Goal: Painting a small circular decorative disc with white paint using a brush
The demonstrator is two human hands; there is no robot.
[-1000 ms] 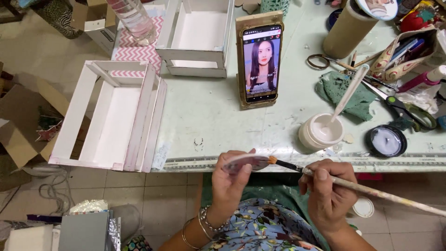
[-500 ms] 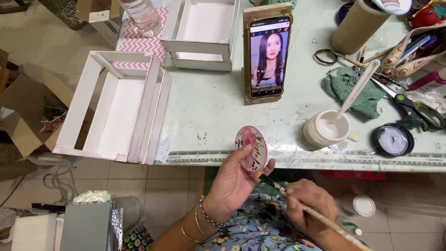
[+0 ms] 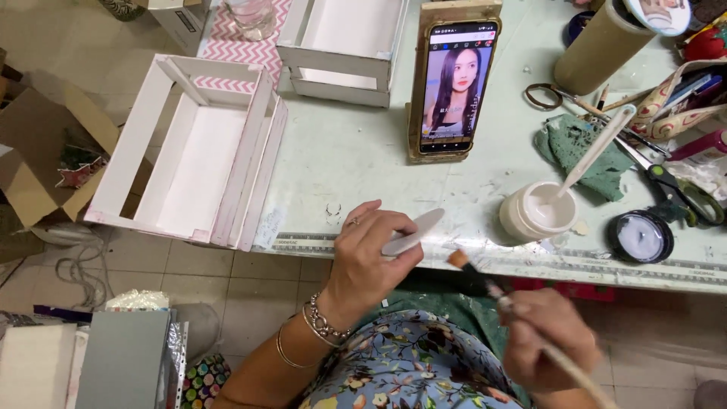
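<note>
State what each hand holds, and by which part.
The left hand pinches a small white oval disc by its lower edge. The right hand grips a paintbrush along its handle.

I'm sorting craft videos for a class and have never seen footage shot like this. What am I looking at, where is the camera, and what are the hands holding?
There is no machine here: the camera sits on a person's head and looks down at their own two hands, so you see the work as they see it.

The left hand grips a small flat oval piece, seen edge-on. The right hand holds a long paintbrush, its bristles pointing toward that piece.

On the pale green table stand a phone in a wooden stand, a small jar of white paint with a stick in it, the jar's lid, scissors, a green cloth and a cardboard tube. A white wooden crate hangs over the table's left edge; another sits further back.
</note>
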